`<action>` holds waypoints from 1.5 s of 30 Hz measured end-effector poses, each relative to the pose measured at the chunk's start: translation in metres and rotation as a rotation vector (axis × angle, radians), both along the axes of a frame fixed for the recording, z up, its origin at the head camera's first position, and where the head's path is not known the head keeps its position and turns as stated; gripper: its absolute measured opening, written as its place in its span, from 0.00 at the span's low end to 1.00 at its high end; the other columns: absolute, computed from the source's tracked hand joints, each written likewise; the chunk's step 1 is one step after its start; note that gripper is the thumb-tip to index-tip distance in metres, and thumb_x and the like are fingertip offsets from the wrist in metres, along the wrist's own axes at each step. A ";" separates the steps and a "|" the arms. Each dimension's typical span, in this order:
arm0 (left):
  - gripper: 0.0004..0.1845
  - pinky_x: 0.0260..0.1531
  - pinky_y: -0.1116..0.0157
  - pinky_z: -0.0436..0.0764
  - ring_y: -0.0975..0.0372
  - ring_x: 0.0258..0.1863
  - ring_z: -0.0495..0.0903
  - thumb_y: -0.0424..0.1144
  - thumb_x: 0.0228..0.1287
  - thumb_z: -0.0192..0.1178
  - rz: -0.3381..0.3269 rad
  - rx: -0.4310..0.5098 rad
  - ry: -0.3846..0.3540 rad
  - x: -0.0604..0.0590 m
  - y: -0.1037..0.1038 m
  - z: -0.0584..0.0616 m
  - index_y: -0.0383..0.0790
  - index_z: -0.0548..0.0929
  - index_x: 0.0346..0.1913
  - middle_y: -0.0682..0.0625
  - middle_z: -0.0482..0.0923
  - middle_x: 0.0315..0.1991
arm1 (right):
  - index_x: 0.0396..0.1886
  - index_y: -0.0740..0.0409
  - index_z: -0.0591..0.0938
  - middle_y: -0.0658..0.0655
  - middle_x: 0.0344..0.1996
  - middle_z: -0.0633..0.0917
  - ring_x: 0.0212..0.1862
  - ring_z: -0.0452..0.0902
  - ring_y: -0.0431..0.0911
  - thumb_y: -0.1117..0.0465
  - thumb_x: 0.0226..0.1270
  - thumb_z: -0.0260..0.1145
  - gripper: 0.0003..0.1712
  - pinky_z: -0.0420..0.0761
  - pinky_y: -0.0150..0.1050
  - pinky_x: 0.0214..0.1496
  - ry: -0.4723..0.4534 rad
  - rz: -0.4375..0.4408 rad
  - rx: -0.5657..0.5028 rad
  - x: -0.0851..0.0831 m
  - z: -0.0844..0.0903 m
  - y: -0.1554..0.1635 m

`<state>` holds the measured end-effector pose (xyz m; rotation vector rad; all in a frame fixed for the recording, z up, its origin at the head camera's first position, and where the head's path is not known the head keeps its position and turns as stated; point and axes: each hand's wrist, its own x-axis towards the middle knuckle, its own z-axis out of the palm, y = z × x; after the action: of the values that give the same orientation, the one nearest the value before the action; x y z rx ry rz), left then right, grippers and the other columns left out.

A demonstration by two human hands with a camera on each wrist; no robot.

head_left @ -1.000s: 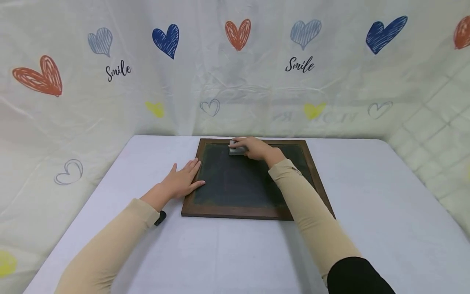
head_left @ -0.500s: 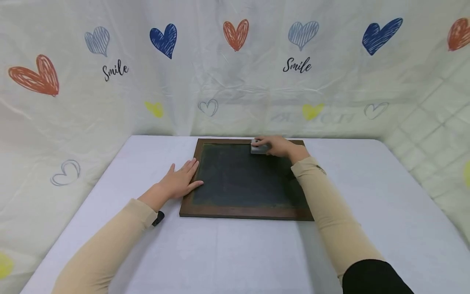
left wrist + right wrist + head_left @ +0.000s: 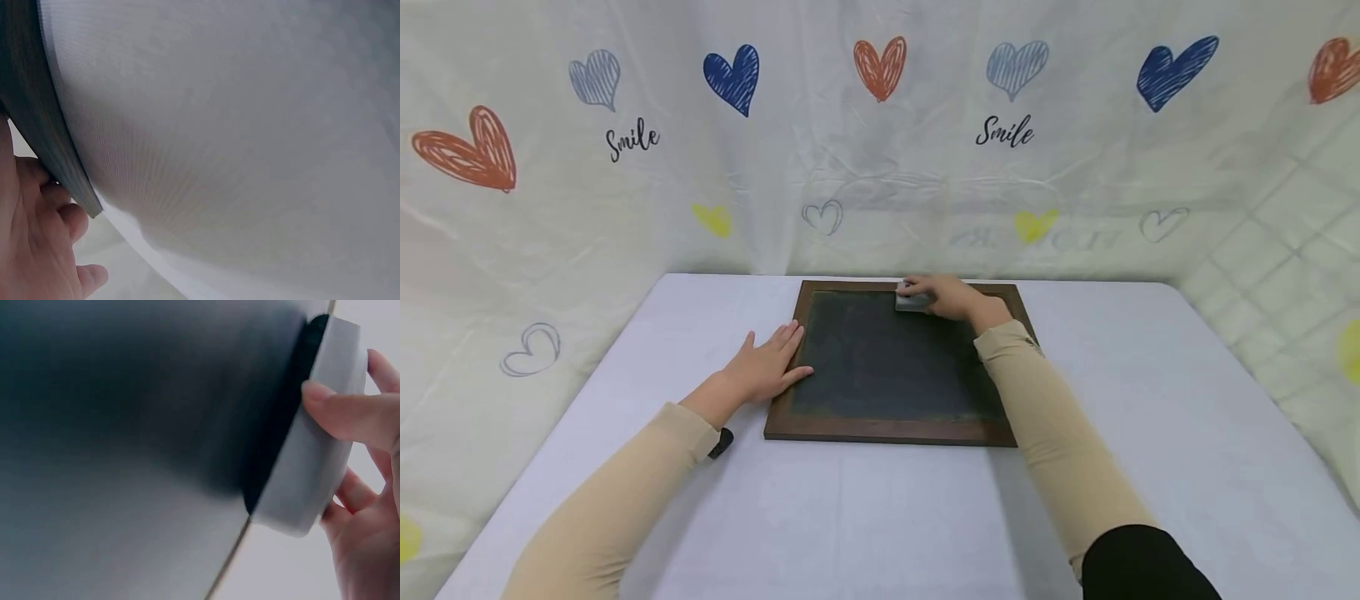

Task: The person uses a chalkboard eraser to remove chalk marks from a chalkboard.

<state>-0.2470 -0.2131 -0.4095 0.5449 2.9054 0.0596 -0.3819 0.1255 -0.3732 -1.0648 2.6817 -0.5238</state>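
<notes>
A chalkboard [image 3: 880, 367] with a dark brown wooden frame lies flat on the table. Near its far edge my right hand [image 3: 946, 297] grips a grey eraser [image 3: 912, 302]. In the right wrist view the thumb presses one side of the eraser [image 3: 312, 456], fingers lie along the other, and its dark felt face rests against the board. My left hand [image 3: 763, 367] lies on the left side of the frame with its fingers straight and spread. The left wrist view shows that hand [image 3: 44, 244] against the frame's edge [image 3: 44, 119].
A white cloth covers the table [image 3: 850, 525], which runs on at both sides and in front of the board. Behind it hangs a pale curtain [image 3: 925, 225] printed with hearts and words. A small black object [image 3: 721, 443] sits by the left cuff.
My right hand slid the eraser rightward along the board's far edge, then a little back to the left. The left hand stays at the frame.
</notes>
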 end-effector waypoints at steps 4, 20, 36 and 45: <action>0.44 0.72 0.33 0.45 0.47 0.81 0.45 0.60 0.81 0.45 -0.006 0.010 -0.002 0.000 0.001 0.000 0.32 0.46 0.82 0.39 0.42 0.83 | 0.77 0.55 0.71 0.60 0.80 0.59 0.52 0.75 0.55 0.82 0.69 0.56 0.38 0.66 0.41 0.36 0.033 0.071 0.015 0.006 -0.006 -0.048; 0.44 0.71 0.32 0.44 0.47 0.81 0.46 0.60 0.81 0.46 -0.003 0.015 0.004 0.004 -0.003 0.000 0.32 0.47 0.82 0.38 0.42 0.82 | 0.78 0.56 0.69 0.63 0.81 0.55 0.50 0.75 0.58 0.83 0.70 0.54 0.39 0.64 0.41 0.33 -0.001 -0.037 -0.037 0.004 -0.005 0.005; 0.44 0.72 0.33 0.44 0.47 0.81 0.45 0.60 0.81 0.46 -0.004 0.010 -0.001 0.000 0.002 0.002 0.32 0.46 0.82 0.39 0.41 0.83 | 0.75 0.58 0.72 0.63 0.79 0.59 0.46 0.76 0.56 0.84 0.67 0.55 0.38 0.63 0.40 0.32 0.014 -0.015 -0.013 0.004 -0.001 -0.003; 0.44 0.72 0.32 0.43 0.47 0.81 0.45 0.60 0.81 0.46 0.003 0.019 -0.006 0.002 0.002 0.001 0.31 0.46 0.82 0.38 0.41 0.83 | 0.78 0.53 0.69 0.61 0.80 0.57 0.44 0.75 0.54 0.80 0.71 0.59 0.38 0.66 0.39 0.35 0.020 0.078 0.057 0.015 0.000 -0.045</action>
<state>-0.2450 -0.2114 -0.4089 0.5419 2.9027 0.0893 -0.3666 0.0801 -0.3731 -1.1589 2.6428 -0.4229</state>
